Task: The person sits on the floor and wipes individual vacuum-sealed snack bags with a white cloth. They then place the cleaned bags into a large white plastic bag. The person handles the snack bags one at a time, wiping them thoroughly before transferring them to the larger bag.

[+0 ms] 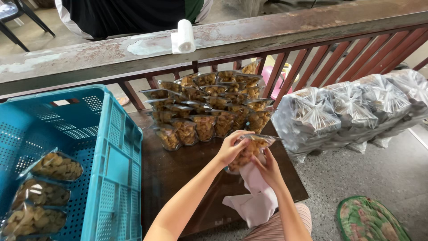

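Note:
Both my hands hold one clear snack pouch point(250, 151) filled with brown fried pieces, above the dark wooden table point(178, 178). My left hand point(229, 148) grips its upper left side. My right hand point(267, 168) grips the lower right side and also presses a pale pink cloth point(256, 203) that hangs down under the pouch. Just beyond my hands, several filled pouches point(209, 107) stand upright in rows on the far half of the table.
A blue perforated plastic crate point(111, 169) at left holds three filled pouches point(44, 194). Large tied clear bags point(352, 109) lie at right. A rusty railing point(249, 38) with a white roll point(183, 36) runs across the back, a person in a dark shirt behind it.

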